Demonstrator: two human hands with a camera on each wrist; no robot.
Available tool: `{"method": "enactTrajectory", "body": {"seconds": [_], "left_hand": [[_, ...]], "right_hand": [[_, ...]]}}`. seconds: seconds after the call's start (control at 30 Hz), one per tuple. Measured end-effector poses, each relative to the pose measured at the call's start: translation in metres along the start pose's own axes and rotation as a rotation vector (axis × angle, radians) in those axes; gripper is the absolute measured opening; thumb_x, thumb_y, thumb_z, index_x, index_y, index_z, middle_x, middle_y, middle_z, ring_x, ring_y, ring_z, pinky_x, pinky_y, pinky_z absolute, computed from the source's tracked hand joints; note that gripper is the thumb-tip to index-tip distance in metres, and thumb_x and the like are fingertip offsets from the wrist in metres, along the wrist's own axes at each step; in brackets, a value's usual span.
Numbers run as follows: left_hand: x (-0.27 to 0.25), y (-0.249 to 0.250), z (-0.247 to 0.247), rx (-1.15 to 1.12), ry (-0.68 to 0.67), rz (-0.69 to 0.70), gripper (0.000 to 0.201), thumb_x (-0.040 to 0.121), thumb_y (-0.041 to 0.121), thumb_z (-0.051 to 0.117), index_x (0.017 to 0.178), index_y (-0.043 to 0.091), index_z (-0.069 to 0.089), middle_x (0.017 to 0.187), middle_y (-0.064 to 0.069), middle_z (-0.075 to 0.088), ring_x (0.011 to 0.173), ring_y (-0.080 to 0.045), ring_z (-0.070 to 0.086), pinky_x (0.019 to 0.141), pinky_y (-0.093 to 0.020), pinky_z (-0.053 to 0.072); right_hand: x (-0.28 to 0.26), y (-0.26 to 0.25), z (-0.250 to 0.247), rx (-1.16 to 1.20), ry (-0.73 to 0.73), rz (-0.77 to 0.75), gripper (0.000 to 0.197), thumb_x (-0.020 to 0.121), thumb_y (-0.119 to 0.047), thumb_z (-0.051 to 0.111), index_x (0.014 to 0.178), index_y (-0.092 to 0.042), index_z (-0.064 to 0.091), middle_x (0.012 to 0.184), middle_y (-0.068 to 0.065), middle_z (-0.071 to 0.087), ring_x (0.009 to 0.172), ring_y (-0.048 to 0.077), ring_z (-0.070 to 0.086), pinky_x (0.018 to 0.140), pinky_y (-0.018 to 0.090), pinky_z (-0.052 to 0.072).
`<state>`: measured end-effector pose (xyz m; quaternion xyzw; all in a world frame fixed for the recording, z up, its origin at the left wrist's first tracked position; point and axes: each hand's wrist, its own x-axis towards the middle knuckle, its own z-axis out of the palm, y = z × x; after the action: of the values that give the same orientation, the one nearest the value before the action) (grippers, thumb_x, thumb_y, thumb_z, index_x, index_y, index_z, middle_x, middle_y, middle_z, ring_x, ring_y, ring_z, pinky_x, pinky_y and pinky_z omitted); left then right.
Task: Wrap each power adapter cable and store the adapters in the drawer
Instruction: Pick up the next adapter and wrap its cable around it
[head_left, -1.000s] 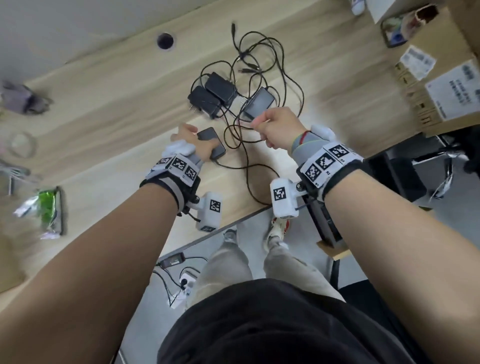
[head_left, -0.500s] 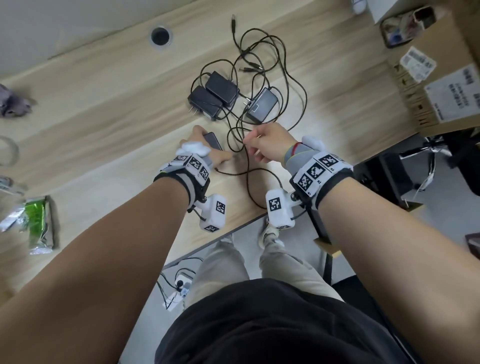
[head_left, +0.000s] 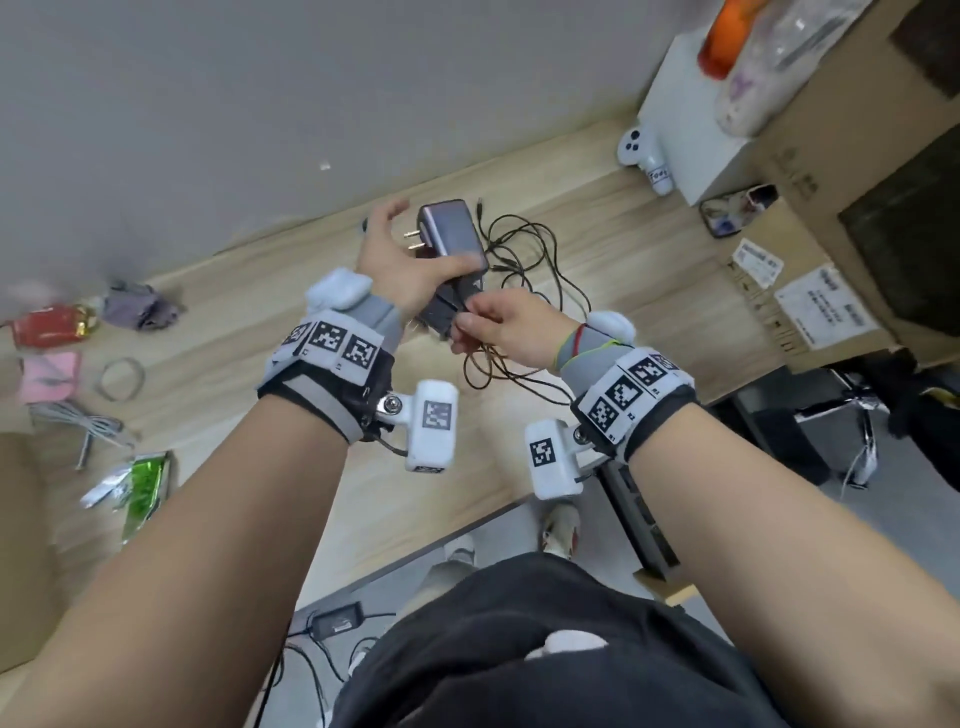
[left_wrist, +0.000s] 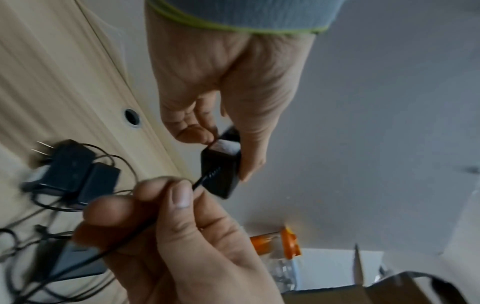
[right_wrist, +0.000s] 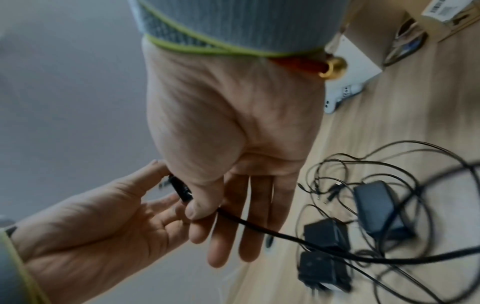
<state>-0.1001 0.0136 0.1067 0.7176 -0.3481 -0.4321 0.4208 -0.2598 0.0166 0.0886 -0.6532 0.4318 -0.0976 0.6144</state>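
left hand raised over the surface, thumb and fingers gripping an adapter. right hand pinches its cable

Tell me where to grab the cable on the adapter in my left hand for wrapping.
Pinch the cable just past its ribbed collar on the adapter, coming from the free end opposite your left hand; your right hand pinches there already.

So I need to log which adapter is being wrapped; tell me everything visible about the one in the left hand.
The adapter is a small black plastic block, lifted clear of the desk. The left hand holds it between thumb and fingers. A ribbed strain relief leads into its thin black cable, which the right hand pinches close by.
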Motion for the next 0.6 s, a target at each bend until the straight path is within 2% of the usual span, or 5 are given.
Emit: {"method": "enactTrajectory", "body": {"seconds": [0.1, 0.2, 0.27, 0.47, 0.6], "left_hand": [[-0.006, 0.027, 0.004, -0.08, -0.069, -0.049, 0.063, 0.066, 0.027, 0.089, 0.122, 0.012, 0.063, 0.095, 0.001, 0.072, 0.07, -0.007, 0.065, 0.062, -0.02, 0.05], [-0.021, 0.055, 0.013, -0.097, -0.115, -0.028, 0.012, 0.07, 0.031, 0.076, 0.077, 0.021, 0.077, 0.073, -0.002, 0.067, 0.069, -0.023, 0.058, 0.067, -0.037, 0.049], [-0.031, 0.071, 0.02, -0.09, -0.132, -0.031, 0.02, 0.077, 0.027, 0.068, 0.058, 0.019, 0.067, 0.062, -0.005, 0.056, 0.065, -0.026, 0.05, 0.059, -0.039, 0.039], [-0.043, 0.093, 0.036, -0.007, -0.199, 0.101, 0.016, 0.09, 0.026, 0.068, 0.088, 0.01, 0.068, 0.068, -0.001, 0.062, 0.043, -0.006, 0.054, 0.037, -0.013, 0.035], [-0.041, 0.103, 0.035, -0.079, -0.193, 0.081, 0.031, 0.096, 0.032, 0.061, 0.074, 0.01, 0.063, 0.068, -0.007, 0.059, 0.063, -0.022, 0.058, 0.062, -0.031, 0.05]], "right_hand": [[-0.014, -0.028, -0.011, 0.012, 0.0, -0.093, 0.021, 0.103, -0.007, 0.044, 0.092, -0.003, 0.062, 0.067, 0.005, 0.058, 0.054, 0.003, 0.053, 0.057, 0.013, 0.043], [-0.025, -0.046, -0.023, -0.073, 0.064, -0.18, 0.021, 0.102, -0.008, 0.048, 0.097, 0.002, 0.066, 0.061, -0.001, 0.051, 0.049, 0.003, 0.045, 0.052, 0.014, 0.038], [-0.03, -0.052, -0.032, -0.158, 0.107, -0.244, 0.02, 0.101, -0.011, 0.051, 0.092, -0.009, 0.07, 0.059, -0.009, 0.051, 0.055, 0.008, 0.044, 0.055, 0.019, 0.037], [-0.041, -0.062, -0.05, -0.311, 0.149, -0.29, 0.033, 0.099, -0.02, 0.055, 0.071, -0.036, 0.061, 0.054, -0.007, 0.05, 0.046, 0.003, 0.041, 0.052, 0.02, 0.032], [-0.042, -0.06, -0.055, -0.293, 0.193, -0.229, 0.025, 0.099, -0.037, 0.054, 0.084, -0.031, 0.073, 0.06, -0.003, 0.048, 0.059, 0.009, 0.042, 0.062, 0.029, 0.035]]}}
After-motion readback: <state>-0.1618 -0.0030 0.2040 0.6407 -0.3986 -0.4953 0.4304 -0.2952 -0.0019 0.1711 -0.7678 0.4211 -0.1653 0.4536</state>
